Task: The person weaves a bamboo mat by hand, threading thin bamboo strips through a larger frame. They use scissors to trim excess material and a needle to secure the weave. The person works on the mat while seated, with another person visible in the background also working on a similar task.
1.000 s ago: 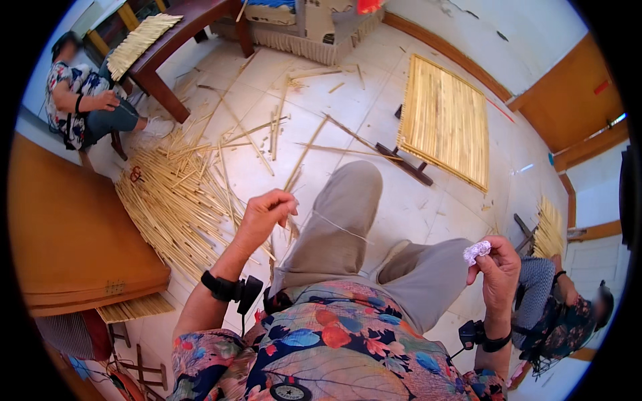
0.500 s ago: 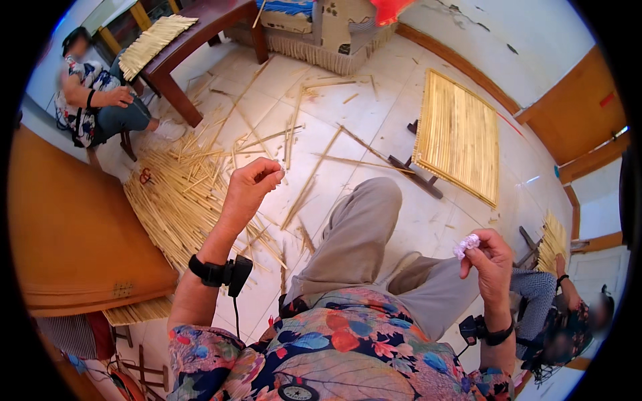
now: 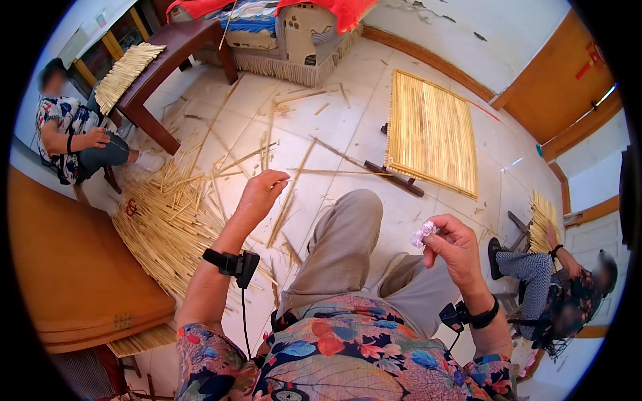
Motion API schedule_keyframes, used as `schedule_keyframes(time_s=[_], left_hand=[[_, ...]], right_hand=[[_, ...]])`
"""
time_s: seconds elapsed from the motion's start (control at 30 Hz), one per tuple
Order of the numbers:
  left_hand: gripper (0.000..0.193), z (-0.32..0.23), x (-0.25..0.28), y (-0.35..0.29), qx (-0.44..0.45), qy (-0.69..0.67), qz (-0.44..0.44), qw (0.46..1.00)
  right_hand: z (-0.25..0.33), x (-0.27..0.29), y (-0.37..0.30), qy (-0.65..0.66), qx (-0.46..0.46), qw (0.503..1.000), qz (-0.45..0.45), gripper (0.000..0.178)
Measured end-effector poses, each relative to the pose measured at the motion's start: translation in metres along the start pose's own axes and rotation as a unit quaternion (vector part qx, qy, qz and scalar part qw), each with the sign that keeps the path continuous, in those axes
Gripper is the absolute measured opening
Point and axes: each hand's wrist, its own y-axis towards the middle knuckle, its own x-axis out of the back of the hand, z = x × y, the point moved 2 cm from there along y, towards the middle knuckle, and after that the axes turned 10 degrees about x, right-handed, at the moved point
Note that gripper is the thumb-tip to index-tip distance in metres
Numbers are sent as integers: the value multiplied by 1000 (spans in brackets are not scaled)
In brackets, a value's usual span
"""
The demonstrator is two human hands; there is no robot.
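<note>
My right hand is closed in a pinch around a small crumpled pinkish-white bundle, which may be thread or thin cloth. My left hand is raised over the floor to the left of my knee. Its thumb and fingertips are pressed together, and whatever lies between them is too small to make out. Both hands are apart from each other, on either side of my bent leg, and neither touches the reed stalks spread across the floor at the left.
A reed mat rests on a dark low stand. Red-handled scissors lie on the stalks. A brown table holds another reed mat. An orange-brown board fills the left side. Seated co-workers are at left and right.
My right hand has moved left and slightly up with the pinkish bundle. My left hand has turned and shifted a little. The whole view has swung slightly right.
</note>
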Motion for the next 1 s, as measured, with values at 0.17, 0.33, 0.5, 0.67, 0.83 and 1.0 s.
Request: schedule_keyframes(time_s=[0.17,0.33,0.5,0.67,0.83,1.0], left_hand=[[21,-24,-9,5,-36,48,-36,998],[28,-83,-22,-13,54,-166,145,974],[53,-154,-52,-45,37,-400,285,870],[49,-177,-61,-46,50,-465,292,834],[38,-177,-69,-44,46,-445,236,863],[33,-175,-66,-44,101,-530,274,796]], right_hand=[[1,-4,9,1,-1,1000,13,16],[-6,-14,25,47,-12,999,23,16],[0,-27,37,44,1,997,60,17],[8,-23,34,18,20,997,69,19],[12,-20,27,9,16,998,52,20],[23,1,16,15,12,1000,1,18]])
